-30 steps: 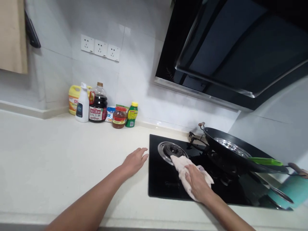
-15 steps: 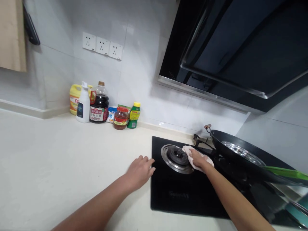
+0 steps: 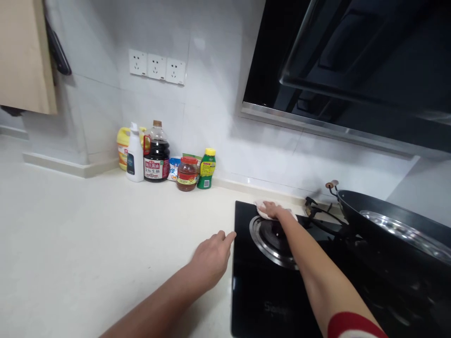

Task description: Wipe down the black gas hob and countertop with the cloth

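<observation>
A white cloth (image 3: 261,214) lies under my right hand (image 3: 270,210), which presses it on the back left of the black glass hob (image 3: 253,291), behind the round burner (image 3: 262,239). My right forearm crosses over the burner and hides part of it. My left hand (image 3: 213,257) is at the hob's left edge, over the pale counter, its index finger extended to that edge. Nothing shows in the left hand; some of its fingers are hidden beneath it.
A black wok (image 3: 355,213) with a wooden-ended handle stands on the right. Along the wall are a white spray bottle (image 3: 135,157), a soy sauce bottle (image 3: 157,152), a red-lidded jar (image 3: 187,174) and a green bottle (image 3: 207,169). The range hood (image 3: 334,56) hangs above.
My right hand has slid the cloth from the burner's right side to behind it, farther back and left. My left hand stays by the hob edge. The view has shifted slightly.
</observation>
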A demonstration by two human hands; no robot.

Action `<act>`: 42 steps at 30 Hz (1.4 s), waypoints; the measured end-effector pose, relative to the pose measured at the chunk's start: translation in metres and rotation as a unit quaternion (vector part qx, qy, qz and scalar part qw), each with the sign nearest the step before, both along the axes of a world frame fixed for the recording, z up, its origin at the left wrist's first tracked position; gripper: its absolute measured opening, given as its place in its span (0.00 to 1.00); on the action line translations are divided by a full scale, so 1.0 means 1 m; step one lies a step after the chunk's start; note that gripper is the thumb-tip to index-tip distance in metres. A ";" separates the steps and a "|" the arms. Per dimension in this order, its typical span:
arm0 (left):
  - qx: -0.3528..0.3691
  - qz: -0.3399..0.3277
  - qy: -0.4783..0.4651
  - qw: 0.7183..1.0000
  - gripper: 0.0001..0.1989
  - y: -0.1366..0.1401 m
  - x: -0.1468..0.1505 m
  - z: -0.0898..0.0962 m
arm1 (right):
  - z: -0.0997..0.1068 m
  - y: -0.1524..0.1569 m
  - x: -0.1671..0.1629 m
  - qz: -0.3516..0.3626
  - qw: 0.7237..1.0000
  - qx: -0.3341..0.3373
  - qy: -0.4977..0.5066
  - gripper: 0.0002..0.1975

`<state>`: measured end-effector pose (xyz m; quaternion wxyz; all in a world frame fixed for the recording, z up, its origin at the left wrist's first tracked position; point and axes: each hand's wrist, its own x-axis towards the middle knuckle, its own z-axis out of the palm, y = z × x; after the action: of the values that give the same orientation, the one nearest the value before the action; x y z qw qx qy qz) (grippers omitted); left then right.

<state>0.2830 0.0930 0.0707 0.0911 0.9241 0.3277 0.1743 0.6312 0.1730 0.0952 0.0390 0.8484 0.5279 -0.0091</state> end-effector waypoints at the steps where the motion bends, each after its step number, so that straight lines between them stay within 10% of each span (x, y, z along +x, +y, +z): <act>1: -0.007 0.010 0.002 1.000 0.26 0.000 0.000 0.002 | 0.001 0.008 -0.016 0.014 1.000 -0.011 0.019 0.37; 7: -0.015 0.045 -0.029 0.998 0.27 0.008 -0.002 0.007 | 0.001 0.015 -0.112 0.136 0.987 -0.012 0.081 0.35; 13: -0.003 0.075 -0.101 0.992 0.25 0.022 -0.004 -0.003 | -0.001 -0.051 -0.163 0.239 0.966 0.031 0.091 0.34; 25: -0.032 0.087 -0.182 0.979 0.23 0.050 -0.004 -0.013 | -0.016 -0.223 -0.221 0.374 0.906 0.153 0.124 0.10; 33: -0.051 0.085 -0.171 0.980 0.23 0.038 -0.012 -0.004 | -0.049 -0.253 -0.243 0.345 0.893 0.276 0.087 0.15; 42: -0.050 0.021 -0.099 0.994 0.21 -0.017 -0.074 0.005 | -0.045 -0.286 -0.260 0.384 0.884 0.264 0.019 0.15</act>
<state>0.2089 0.0759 0.0754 0.1653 0.8897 0.3445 0.2500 0.3709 -0.1132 0.0502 -0.1966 0.5573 0.7961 0.1302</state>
